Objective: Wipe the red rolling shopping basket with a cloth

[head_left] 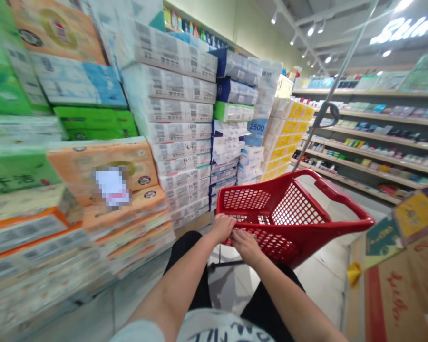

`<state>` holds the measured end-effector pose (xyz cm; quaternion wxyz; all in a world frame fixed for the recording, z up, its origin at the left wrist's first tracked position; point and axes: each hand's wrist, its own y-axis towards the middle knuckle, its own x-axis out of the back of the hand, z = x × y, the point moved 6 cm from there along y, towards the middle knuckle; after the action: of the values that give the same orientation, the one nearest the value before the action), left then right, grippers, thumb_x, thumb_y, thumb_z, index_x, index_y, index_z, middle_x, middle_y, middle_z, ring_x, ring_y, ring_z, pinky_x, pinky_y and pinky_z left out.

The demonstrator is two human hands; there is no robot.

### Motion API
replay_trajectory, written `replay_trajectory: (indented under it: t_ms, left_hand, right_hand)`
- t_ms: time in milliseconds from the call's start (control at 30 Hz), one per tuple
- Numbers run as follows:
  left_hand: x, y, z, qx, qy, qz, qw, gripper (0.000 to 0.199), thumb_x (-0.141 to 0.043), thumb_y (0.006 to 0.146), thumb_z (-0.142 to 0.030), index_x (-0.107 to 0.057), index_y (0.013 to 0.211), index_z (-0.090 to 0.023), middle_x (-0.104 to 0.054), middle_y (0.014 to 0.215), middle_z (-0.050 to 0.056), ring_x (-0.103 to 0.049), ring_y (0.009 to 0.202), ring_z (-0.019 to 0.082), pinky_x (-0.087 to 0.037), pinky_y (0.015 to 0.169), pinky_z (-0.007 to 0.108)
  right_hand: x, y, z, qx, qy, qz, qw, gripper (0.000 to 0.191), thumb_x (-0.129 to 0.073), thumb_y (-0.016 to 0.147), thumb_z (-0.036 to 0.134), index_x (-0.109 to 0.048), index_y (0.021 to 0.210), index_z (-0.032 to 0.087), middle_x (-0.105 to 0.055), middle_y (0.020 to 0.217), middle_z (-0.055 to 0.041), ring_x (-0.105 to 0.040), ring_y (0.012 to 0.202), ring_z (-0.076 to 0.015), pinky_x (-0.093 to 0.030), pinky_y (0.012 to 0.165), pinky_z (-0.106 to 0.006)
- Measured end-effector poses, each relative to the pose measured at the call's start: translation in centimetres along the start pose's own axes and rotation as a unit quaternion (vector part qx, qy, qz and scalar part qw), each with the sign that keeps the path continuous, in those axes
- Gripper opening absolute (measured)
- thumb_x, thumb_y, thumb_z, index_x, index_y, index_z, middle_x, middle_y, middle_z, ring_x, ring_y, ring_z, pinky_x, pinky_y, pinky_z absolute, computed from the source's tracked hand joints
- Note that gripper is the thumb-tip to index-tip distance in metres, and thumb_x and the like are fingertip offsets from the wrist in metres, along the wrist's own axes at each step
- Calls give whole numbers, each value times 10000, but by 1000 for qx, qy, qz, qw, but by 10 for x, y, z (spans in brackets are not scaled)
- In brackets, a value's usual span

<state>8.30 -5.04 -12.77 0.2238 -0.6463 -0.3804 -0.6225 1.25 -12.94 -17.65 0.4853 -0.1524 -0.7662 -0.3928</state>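
A red plastic shopping cart [288,237] stands in front of me, turned sideways, with its push handle [337,194] off to the right. My left hand [223,228] is closed over the near left corner of the basket rim. Right beside it, my right hand [247,244] grips the near side of the basket, its fingers curled at the rim. Parts of the fingers of both hands are hidden. Through the meshed walls I make out no goods, though the near wall hides part of the basket floor.
Orange tissue packs [128,161] and green packs [96,122] are piled at left. Tall stacks of white wrapped packs [181,109] rise behind the cart. Cardboard boxes [403,289] stand at right. Shelves of small goods [374,128] and a slanting metal pole [312,135] are beyond.
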Motion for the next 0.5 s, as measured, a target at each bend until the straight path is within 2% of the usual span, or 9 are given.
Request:
replay_trajectory:
  t_ms: [67, 200, 367, 500]
  left_hand:
    - [-1, 0, -1, -6, 8, 2, 1000, 295, -348, 971, -230, -639, 934, -197, -700, 952, 42, -620, 940, 193, -379, 921, 382]
    - [-1, -1, 0, -10, 16, -5, 1000, 285, -358, 965, -218, -640, 930, -196, -698, 936, 50, -625, 928, 190, -387, 905, 382]
    - [-2, -1, 0, -17, 17, -15, 1000, 252, -393, 951, -229, -640, 920, -190, -701, 927, 56, -622, 925, 200, -393, 885, 383]
    - [-2, -1, -2, -26, 18, -13, 999, 212, -442, 926, -245, -643, 908, -180, -700, 902, 67, -622, 897, 214, -399, 854, 385]
  right_hand:
    - [-4, 0, 1, -7, 3, 3, 1000, 213, -479, 954, 167, -650, 1079, 176, -645, 1043, -89, -539, 950, -207, -440, 850, -334]
    - [-8, -3, 5, -9, 10, 15, 1000, 210, -475, 947, 151, -683, 953, 182, -656, 964, -69, -550, 905, -196, -451, 796, -311]
    - [-4, 0, 2, -29, 8, -1, 1000, 246, -503, 934, 167, -642, 1135, 192, -601, 1210, -101, -501, 1085, -224, -412, 939, -357]
    - [-12, -2, 1, -53, 7, 39, 998, 156, -548, 910, 168, -693, 957, 201, -658, 1006, -67, -544, 924, -203, -451, 788, -311]
